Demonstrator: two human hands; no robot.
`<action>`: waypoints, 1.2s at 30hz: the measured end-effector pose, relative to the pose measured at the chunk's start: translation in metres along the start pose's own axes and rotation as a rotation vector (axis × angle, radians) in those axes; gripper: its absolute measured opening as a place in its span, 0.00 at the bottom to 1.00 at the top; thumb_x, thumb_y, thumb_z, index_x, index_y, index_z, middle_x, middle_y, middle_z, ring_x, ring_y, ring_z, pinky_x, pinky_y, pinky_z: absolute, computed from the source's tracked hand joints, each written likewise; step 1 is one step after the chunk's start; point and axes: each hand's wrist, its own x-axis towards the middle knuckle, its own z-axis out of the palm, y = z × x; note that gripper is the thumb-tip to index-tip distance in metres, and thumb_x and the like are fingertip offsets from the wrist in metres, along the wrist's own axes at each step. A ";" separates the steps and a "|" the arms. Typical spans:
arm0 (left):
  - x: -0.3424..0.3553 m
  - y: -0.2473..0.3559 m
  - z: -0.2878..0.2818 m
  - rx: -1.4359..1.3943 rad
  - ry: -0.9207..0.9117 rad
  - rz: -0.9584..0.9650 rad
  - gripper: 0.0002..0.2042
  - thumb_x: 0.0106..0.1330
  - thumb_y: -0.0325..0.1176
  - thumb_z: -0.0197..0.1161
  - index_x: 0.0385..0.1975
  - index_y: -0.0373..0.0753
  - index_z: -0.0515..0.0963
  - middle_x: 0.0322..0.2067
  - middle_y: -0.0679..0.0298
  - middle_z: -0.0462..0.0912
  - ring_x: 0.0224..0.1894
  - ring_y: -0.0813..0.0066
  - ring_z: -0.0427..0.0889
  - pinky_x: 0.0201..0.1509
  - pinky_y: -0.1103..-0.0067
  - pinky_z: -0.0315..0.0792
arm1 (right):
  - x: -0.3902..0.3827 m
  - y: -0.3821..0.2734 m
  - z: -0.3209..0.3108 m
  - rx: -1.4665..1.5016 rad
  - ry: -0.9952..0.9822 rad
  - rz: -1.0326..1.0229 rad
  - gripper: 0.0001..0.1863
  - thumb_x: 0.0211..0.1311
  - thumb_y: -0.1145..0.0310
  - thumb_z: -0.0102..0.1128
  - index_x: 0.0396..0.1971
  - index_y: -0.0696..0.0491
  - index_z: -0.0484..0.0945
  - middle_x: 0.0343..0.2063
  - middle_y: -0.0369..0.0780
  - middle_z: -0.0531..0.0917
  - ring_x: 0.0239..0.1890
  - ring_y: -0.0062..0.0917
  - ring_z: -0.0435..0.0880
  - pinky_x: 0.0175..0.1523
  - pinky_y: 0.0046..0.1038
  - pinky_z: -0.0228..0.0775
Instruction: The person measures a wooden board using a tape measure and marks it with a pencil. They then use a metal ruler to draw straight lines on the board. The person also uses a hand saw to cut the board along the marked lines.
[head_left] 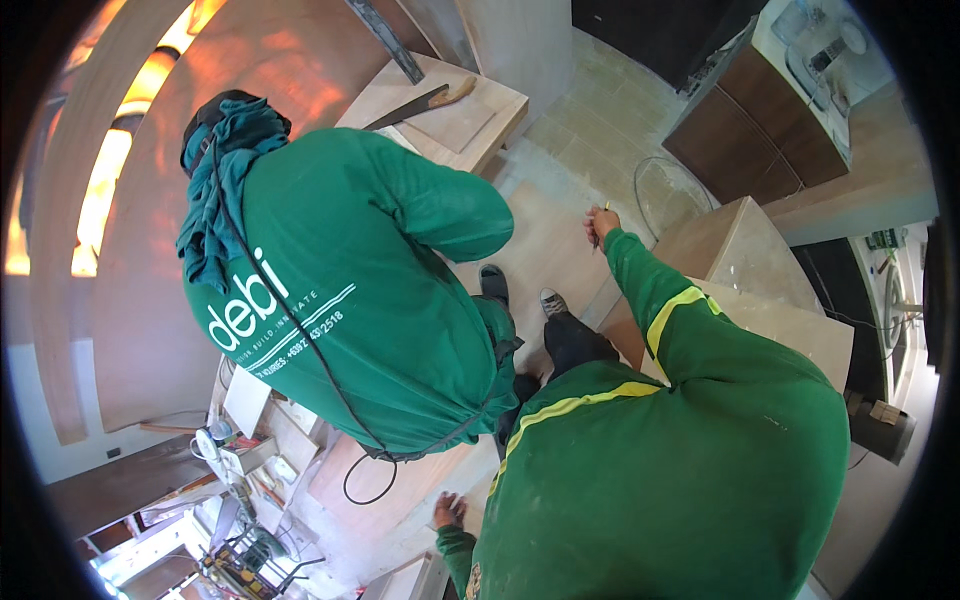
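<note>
Holding: right hand (600,222) is reaching forward, fingers pinching a thin yellow pencil (605,209), tip hanging over the pale board (545,250) on the floor.
Bracing: left hand (449,510) is resting on a pale panel (420,535) low in view, fingers looking loosely spread; small, hard to be sure.
Pencil place: sitting at the board's far right edge, just beside the tiled floor (600,140).
Co-worker: a person in a green shirt (370,290) is bending over the board's left side, teal cloth (225,170) covering the head, blocking most of that side.
Edges: board's right edge is running against a raised pale wooden box (745,255); a bench (470,125) is closing the far end.
Open room: tiled floor beyond the right hand is lying bare apart from a thin wire loop (668,190).
Labels: white lettering is slanting across the shirt's back, lower left.
Other: handsaw (420,103) is lying on the bench; black cable (368,485) is looping below the co-worker; dark brown cabinet (750,125) is standing far right.
</note>
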 end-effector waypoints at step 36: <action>0.065 0.487 0.653 0.617 0.008 0.992 0.18 0.76 0.34 0.57 0.59 0.32 0.79 0.47 0.46 0.88 0.50 0.46 0.88 0.54 0.58 0.82 | 0.189 -0.383 0.373 -1.099 -0.537 -1.022 0.30 0.62 0.52 0.75 0.56 0.58 0.81 0.50 0.52 0.88 0.55 0.46 0.87 0.60 0.46 0.77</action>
